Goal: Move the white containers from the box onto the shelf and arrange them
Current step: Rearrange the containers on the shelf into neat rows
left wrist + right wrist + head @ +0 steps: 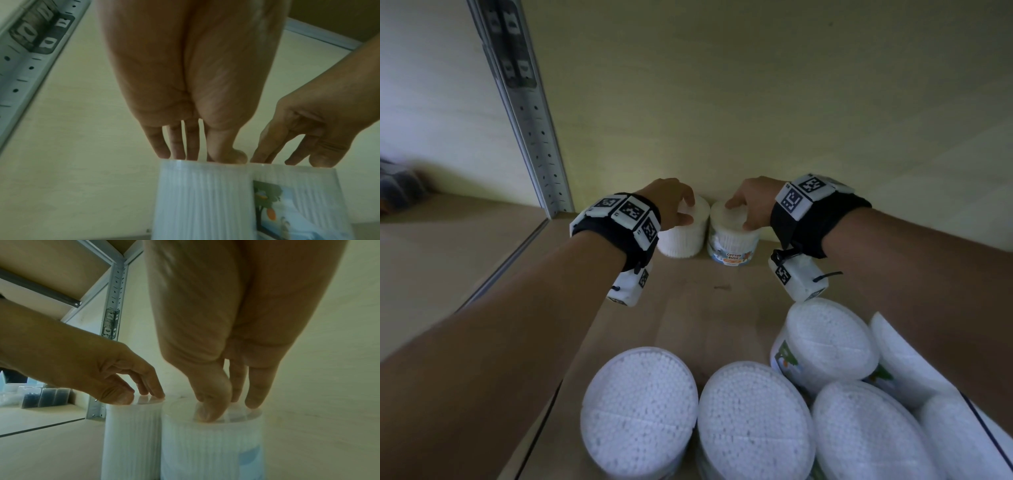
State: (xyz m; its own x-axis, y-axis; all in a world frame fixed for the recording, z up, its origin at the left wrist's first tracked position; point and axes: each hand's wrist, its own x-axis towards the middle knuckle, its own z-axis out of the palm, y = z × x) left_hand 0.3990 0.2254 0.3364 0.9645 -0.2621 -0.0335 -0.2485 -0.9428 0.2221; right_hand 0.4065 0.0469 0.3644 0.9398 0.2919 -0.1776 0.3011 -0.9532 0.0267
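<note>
The nearest containers (755, 421) are blurred and cut off by the head view's bottom edge, and the box holding them cannot be made out. A dark object (397, 186) at the far left is too blurred to identify. Each hand (674, 202) hides part of the lid beneath it.

I am stretching both arms straight out in front of me. My left hand (671, 202) is reaching down with its fingers pointing down and a little apart. My right hand (751, 202) is doing the same, fingertips down.
</note>
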